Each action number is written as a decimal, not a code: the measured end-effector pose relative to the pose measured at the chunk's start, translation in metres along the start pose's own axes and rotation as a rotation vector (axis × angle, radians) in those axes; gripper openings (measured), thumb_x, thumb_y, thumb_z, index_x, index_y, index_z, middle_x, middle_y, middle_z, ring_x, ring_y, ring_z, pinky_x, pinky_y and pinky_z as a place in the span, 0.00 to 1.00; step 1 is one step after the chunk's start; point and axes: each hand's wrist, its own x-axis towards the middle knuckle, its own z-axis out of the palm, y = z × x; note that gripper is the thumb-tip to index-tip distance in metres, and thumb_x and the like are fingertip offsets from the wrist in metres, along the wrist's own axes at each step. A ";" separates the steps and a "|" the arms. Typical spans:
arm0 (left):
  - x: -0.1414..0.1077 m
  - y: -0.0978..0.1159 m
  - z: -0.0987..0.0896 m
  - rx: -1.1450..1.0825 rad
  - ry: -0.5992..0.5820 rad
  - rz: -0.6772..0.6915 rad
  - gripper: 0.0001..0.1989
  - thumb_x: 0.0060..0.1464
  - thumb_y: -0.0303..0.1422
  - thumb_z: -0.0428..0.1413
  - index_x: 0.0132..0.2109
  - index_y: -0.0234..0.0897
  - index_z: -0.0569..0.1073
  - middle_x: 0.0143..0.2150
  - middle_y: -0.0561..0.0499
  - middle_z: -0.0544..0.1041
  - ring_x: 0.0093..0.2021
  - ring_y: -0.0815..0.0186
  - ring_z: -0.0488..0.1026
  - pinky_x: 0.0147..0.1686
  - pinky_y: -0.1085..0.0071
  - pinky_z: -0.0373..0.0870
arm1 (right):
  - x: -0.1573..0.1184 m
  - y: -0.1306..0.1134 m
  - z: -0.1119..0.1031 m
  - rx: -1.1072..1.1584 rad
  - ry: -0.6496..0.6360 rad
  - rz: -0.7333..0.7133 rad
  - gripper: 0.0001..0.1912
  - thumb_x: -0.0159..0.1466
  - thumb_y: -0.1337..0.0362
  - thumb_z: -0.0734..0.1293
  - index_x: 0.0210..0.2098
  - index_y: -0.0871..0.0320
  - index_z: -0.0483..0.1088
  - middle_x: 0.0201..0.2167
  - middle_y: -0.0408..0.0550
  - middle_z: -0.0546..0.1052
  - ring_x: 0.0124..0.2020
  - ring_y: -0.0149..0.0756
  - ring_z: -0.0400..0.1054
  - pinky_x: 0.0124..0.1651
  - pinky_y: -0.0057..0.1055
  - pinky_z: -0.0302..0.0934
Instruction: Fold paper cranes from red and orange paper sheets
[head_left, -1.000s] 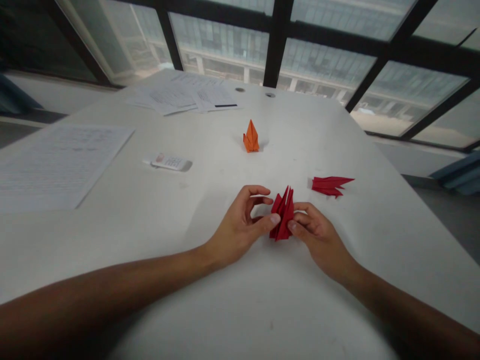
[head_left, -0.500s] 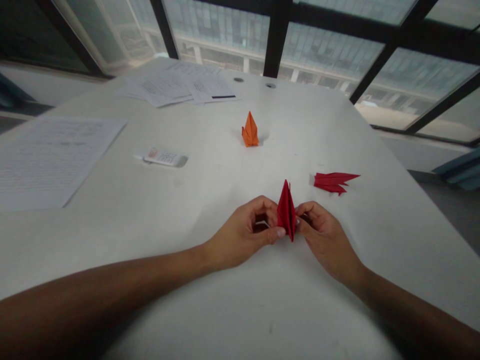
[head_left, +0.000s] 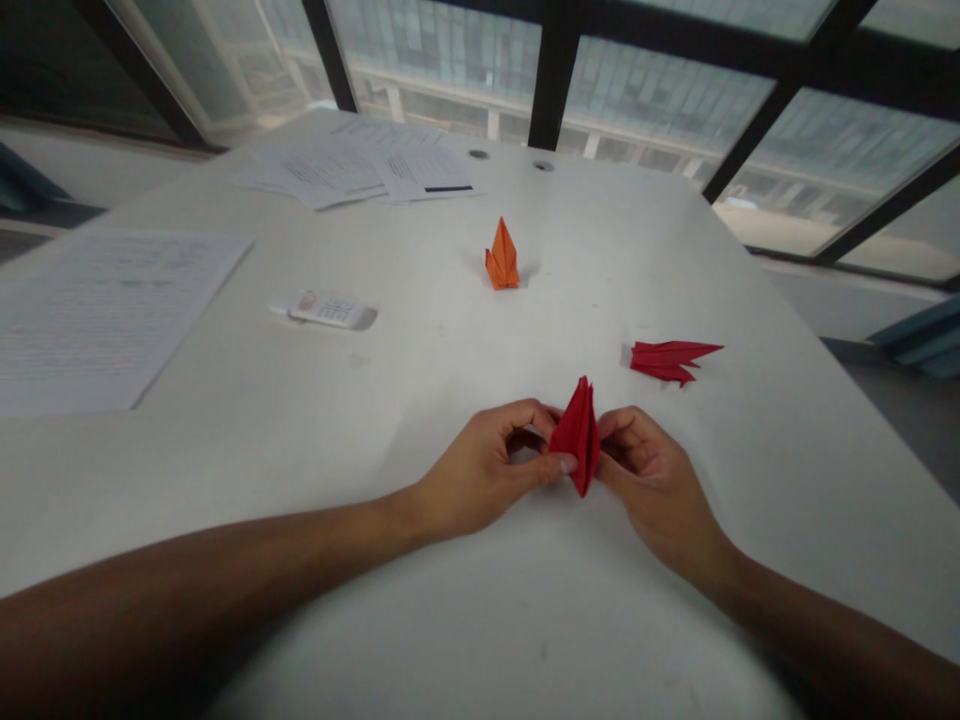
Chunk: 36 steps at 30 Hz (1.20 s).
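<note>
A folded red origami paper (head_left: pixel 577 432), narrow and pointed at top and bottom, is held above the white table between my hands. My left hand (head_left: pixel 499 462) pinches its left side, thumb on the front face and fingers behind. At its right edge my right hand (head_left: pixel 649 470) grips with thumb and curled fingers; the fingertips are partly hidden by the paper. Beyond my right hand lies a second red folded paper piece (head_left: pixel 671 361) with pointed ends. An orange origami figure (head_left: pixel 503 260) stands farther back.
The white table (head_left: pixel 420 380) reaches to the windows. To the left lie a printed sheet (head_left: pixel 112 310) and a small white packet (head_left: pixel 330 310). Several printed papers (head_left: pixel 352 165) overlap at the back left. Two round cable holes are near the far edge.
The red origami paper has tilted and turned slightly, showing more of its left face, and sits a little lower. My right fingers have shifted along its edge. Both hands still hold it.
</note>
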 end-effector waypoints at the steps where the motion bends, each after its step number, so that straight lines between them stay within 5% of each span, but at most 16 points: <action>1: 0.000 0.000 0.000 0.000 0.010 -0.002 0.10 0.54 0.32 0.68 0.36 0.34 0.74 0.43 0.47 0.81 0.41 0.66 0.76 0.45 0.66 0.73 | 0.000 0.000 0.000 0.002 0.006 -0.003 0.13 0.60 0.58 0.77 0.36 0.53 0.70 0.34 0.43 0.78 0.34 0.34 0.72 0.37 0.31 0.67; 14: 0.001 -0.005 -0.004 0.109 0.092 0.032 0.11 0.54 0.33 0.67 0.36 0.35 0.71 0.38 0.49 0.76 0.37 0.66 0.74 0.40 0.66 0.71 | -0.006 0.002 -0.001 -0.048 -0.085 -0.070 0.06 0.67 0.62 0.72 0.42 0.53 0.73 0.37 0.43 0.77 0.40 0.34 0.72 0.45 0.31 0.67; 18: 0.000 -0.005 -0.003 0.102 0.121 0.040 0.13 0.56 0.31 0.66 0.40 0.37 0.68 0.38 0.52 0.75 0.37 0.67 0.73 0.40 0.67 0.70 | -0.010 0.000 0.003 -0.115 -0.091 -0.104 0.13 0.65 0.60 0.74 0.48 0.51 0.72 0.42 0.45 0.79 0.44 0.37 0.74 0.49 0.35 0.68; 29: 0.002 -0.002 -0.004 0.004 0.049 0.016 0.18 0.57 0.33 0.66 0.51 0.39 0.69 0.37 0.55 0.73 0.36 0.69 0.73 0.39 0.70 0.70 | -0.006 0.008 -0.006 -0.172 -0.058 -0.122 0.05 0.68 0.60 0.72 0.43 0.52 0.74 0.39 0.45 0.81 0.41 0.37 0.76 0.47 0.36 0.70; 36: 0.005 0.001 -0.010 0.068 -0.015 -0.084 0.12 0.57 0.37 0.65 0.38 0.33 0.74 0.34 0.50 0.76 0.35 0.67 0.73 0.39 0.68 0.68 | -0.004 0.009 -0.010 -0.207 -0.063 -0.203 0.07 0.71 0.59 0.69 0.48 0.50 0.72 0.41 0.45 0.79 0.40 0.35 0.73 0.45 0.33 0.69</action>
